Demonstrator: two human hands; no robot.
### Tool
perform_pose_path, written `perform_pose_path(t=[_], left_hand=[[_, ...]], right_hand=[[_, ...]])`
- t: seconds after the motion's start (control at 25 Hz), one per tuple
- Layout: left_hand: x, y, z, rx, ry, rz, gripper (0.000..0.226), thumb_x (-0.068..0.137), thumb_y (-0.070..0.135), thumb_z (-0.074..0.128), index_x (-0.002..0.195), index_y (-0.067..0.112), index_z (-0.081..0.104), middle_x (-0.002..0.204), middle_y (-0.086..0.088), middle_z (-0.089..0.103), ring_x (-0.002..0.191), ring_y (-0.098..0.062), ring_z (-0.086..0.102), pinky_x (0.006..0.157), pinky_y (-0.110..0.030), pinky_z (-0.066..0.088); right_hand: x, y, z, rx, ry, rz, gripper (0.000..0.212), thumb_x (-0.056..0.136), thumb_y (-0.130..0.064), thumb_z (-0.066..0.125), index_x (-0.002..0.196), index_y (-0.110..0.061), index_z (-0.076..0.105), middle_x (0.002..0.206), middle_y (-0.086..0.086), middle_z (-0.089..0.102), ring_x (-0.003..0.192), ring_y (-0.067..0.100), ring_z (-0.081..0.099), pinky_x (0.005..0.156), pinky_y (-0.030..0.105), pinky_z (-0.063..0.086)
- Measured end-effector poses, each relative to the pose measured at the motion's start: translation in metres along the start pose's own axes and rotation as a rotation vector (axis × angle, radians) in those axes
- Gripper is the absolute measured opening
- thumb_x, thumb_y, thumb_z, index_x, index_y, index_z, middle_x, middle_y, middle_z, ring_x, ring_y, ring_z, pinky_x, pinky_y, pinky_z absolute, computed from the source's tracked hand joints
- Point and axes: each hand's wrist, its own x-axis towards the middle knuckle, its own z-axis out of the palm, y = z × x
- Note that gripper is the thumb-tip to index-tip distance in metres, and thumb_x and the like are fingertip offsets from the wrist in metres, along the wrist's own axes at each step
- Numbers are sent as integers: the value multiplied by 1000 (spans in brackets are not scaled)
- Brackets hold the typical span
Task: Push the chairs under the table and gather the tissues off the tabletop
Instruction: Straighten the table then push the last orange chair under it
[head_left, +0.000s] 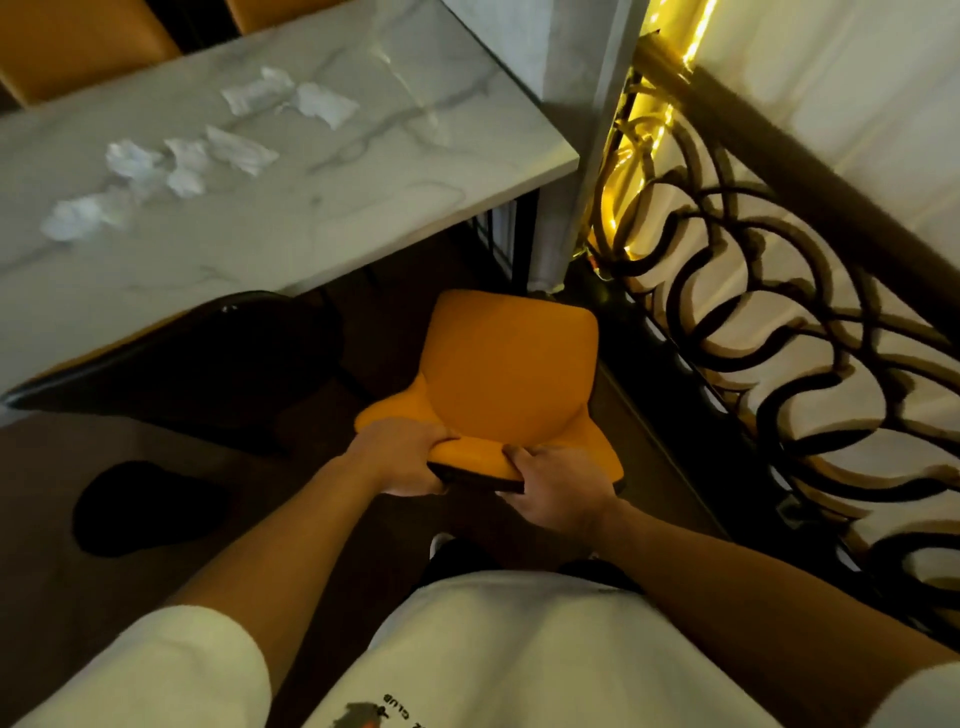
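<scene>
We take the marble table (322, 218) as our landmark, its pale veined top filling the upper left of the view. Furthest left on that top lies a crumpled tissue (70, 221), close to the table's near edge. Next to the right, a cluster of three more tissues (182, 161) sits nearer the middle of the slab, and beyond those a pair of tissues (293, 98) lies towards the far edge. All are loose on the bare stone and well apart from our hands.

Below the table's near edge a dark chair (208, 358) stands with its front tucked partly beneath the top. Right of it, just off the table's near right corner, is the orange chair (504, 369); its seat is almost wholly out from under the table, with only the front rim near the corner and the table leg.

Our left hand (402, 457) is closed around the left part of the orange chair's backrest top, fingers curled over the front. Our right hand (558, 493) is closed on the same backrest just to the right, thumb on top and fingers wrapped underneath. The two hands are near each other but not touching.

Right of the table and the chair runs a dark scrollwork railing (753, 291) with a yellow light strip (654, 135) glowing at its top.
</scene>
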Motion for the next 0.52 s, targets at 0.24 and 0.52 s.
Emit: perform_pose_path(t=[0.24,0.52], left_hand=[[-7,67,24,-74,51,-115,72,76,56,71,140,56,39,113,20,61,100,-9,56,82,-35,47],[3,106,40,-91,47,-220,76,72,58,66,141,55,36,128,14,60,112,-16,54,89,-41,46]], right_hand=[[-30,52,-13,0,-64,-167,62,95,-64,47,137,-19,49,101,1,65,70,20,56,52,32,40],[-44,88,-23,35,-65,-272,51,94,-59,53,125,-18,56,96,2,67,71,20,60,53,33,48]])
